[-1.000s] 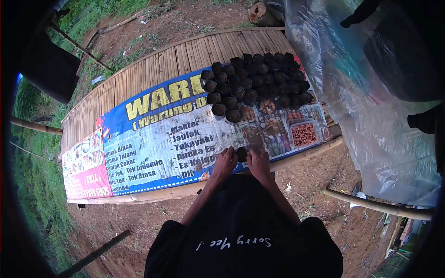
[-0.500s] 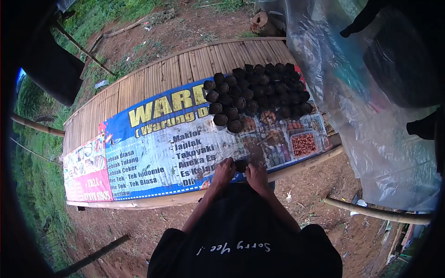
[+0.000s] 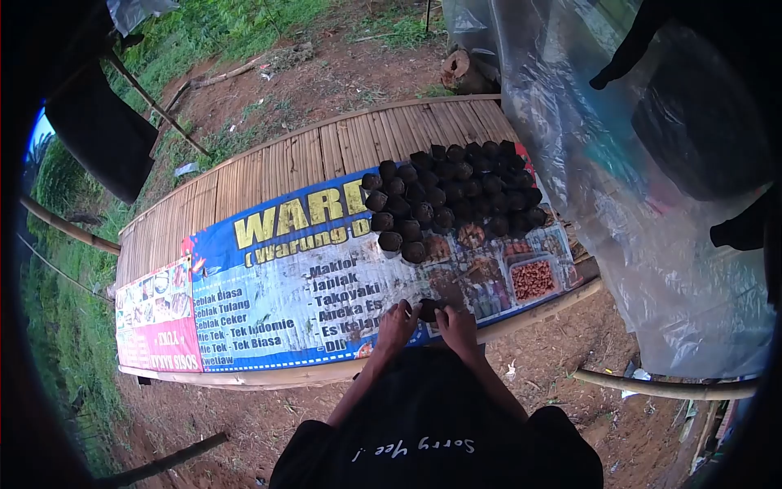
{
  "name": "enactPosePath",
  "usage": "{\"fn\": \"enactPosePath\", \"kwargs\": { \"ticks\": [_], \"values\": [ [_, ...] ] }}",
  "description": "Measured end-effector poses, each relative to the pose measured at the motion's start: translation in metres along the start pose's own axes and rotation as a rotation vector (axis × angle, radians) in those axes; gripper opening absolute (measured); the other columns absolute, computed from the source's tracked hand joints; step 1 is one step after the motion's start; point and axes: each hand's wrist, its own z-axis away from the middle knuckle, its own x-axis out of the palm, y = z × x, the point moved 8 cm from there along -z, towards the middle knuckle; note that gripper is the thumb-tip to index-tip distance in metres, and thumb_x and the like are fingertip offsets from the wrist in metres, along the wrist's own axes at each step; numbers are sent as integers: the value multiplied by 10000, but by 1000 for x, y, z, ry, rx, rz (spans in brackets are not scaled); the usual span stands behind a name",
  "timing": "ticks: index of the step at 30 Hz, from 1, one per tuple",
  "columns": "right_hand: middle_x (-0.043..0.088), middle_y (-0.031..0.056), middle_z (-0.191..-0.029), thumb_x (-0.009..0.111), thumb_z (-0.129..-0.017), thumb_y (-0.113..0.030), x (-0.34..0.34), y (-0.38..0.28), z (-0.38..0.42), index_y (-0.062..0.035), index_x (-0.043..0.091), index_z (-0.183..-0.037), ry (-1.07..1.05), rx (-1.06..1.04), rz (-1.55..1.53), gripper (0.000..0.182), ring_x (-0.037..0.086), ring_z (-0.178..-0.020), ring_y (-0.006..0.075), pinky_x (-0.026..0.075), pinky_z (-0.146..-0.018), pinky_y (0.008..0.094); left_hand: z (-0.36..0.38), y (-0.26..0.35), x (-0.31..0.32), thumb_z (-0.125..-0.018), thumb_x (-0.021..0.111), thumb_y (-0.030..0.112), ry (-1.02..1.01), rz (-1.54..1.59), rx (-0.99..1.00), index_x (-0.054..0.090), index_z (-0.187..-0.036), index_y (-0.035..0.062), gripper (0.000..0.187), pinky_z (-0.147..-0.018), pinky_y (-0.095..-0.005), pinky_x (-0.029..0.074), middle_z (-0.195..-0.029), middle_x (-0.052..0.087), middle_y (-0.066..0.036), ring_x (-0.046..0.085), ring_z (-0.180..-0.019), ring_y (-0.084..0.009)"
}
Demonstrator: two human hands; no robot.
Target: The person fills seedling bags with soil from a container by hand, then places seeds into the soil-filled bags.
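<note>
Clear plastic sheeting (image 3: 692,310) hung at the right, a bamboo pole (image 3: 660,386) just below its bottom edge. A cut log (image 3: 466,72) sat on brown soil (image 3: 366,69) at the back, and a pale scrap (image 3: 186,169) lay farther left. Green grass (image 3: 73,326) grew along the left side.

Bench (image 3: 261,171), long, of pale brown bamboo slats. Beyond the bench: bare reddish-brown earth (image 3: 346,69), green grass (image 3: 208,41), a sawn brown log (image 3: 467,72). Right of the bench: translucent plastic sheeting (image 3: 554,98). Left of the bench: round tan bamboo pole (image 3: 69,226). Light: daylight.
</note>
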Motion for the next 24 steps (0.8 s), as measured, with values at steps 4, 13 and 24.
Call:
{"fn": "enactPosePath", "kwargs": {
  "ticks": [4,13,24],
  "values": [
    [602,238,-683,527,-894,-353,-10,-4,-14,-58,623,-795,86,-89,125,325,597,-713,410,472,-648,495,9,-6,13,-873,610,333,-104,-33,-61,590,-897,-4,338,-650,-530,488,-715,616,-268,613,-723,-455],
    [636,206,-704,526,-871,-274,4,-17,-22,-35,631,-829,-12,-318,185,265,607,-775,402,456,-742,498,5,4,11,-838,574,175,-44,20,91,578,-852,-38,213,-656,-539,471,-738,601,-293,602,-736,-468],
    [597,226,-716,581,-807,-225,-4,-13,-12,-40,615,-766,37,-144,39,191,574,-742,420,453,-711,499,-18,4,8,-811,572,103,-68,52,151,506,-817,-28,146,-652,-494,452,-758,588,-249,584,-734,-442]
  ]
}}
